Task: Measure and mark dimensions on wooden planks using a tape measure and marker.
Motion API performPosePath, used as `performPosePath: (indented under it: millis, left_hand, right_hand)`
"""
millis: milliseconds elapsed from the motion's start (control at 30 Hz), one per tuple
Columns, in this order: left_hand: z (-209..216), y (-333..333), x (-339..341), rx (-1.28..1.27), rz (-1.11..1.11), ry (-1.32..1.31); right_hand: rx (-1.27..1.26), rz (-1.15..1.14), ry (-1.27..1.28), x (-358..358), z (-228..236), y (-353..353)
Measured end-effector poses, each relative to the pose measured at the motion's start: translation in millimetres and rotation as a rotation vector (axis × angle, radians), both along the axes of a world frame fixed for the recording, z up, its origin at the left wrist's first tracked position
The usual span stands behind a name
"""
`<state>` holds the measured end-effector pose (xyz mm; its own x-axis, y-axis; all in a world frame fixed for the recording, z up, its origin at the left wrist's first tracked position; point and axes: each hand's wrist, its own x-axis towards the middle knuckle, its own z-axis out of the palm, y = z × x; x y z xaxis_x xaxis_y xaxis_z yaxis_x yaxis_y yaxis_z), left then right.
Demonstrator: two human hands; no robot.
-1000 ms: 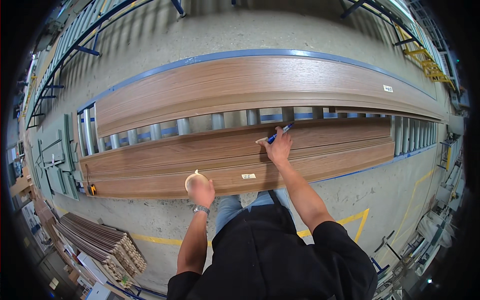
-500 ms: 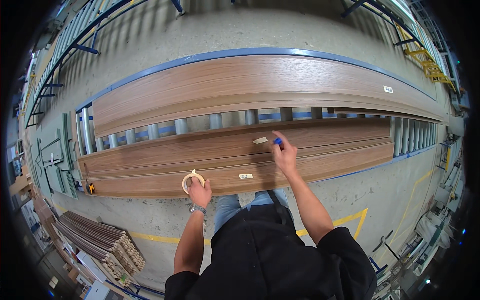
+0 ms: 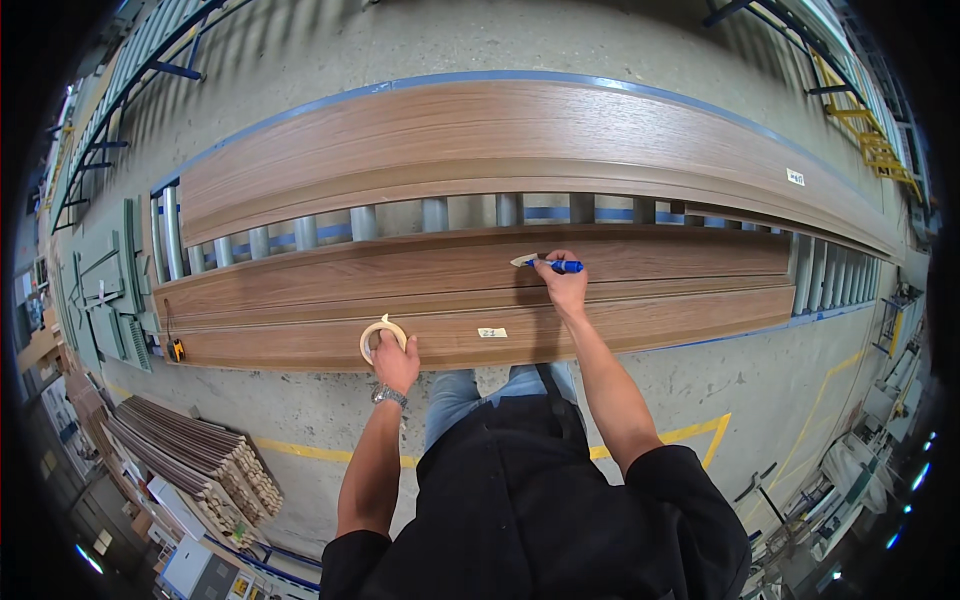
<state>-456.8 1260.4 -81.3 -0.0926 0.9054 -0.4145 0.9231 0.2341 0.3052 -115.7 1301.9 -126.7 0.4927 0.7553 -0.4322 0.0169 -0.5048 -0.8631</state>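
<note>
Your right hand [image 3: 567, 288] pinches the blue cylindrical marker [image 3: 569, 267], now swung back level over the small cream tape strip [image 3: 520, 261], your right hand's 10 o'clock: writing position, contact unclear. Strip's on the brown wood-grain board [image 3: 690, 262]. Left hand [image 3: 398, 364], strip's 8 o'clock, grips the cream ring-shaped tape roll [image 3: 367, 343].

A scuffed grey concrete floor [image 3: 560, 45] bore yellow painted lines [image 3: 320, 453]. A blue-framed metal roller conveyor [image 3: 145, 58] stood at upper left, a yellow metal frame [image 3: 880, 155] at upper right. Long brown strips [image 3: 185, 450] lay stacked lower left; small bluish-white lights [image 3: 920, 475] glowed lower right.
</note>
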Motion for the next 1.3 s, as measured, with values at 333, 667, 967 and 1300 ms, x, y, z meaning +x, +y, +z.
performPosePath:
  millis: [333,667,967,1300]
  left_hand:
    - [-2.0,-2.6,-3.0,-0.009,0.002,0.009]
    - [-2.4,-1.7,-2.7,-0.007,0.008,0.02]
    - [-3.6,-3.3,-3.6,-0.024,0.01,0.018]
    - [-3.6,-2.3,-2.2,0.003,0.008,0.021]
  right_hand:
    - [0.005,0.001,0.048,-11.4,11.8,-0.9]
    - [0.018,-0.008,0.009,-10.4,7.8,-0.6]
    - [0.013,-0.041,0.052,-2.4,5.9,-6.1]
    - [0.055,-0.12,0.028,-2.4,-5.1,-8.2]
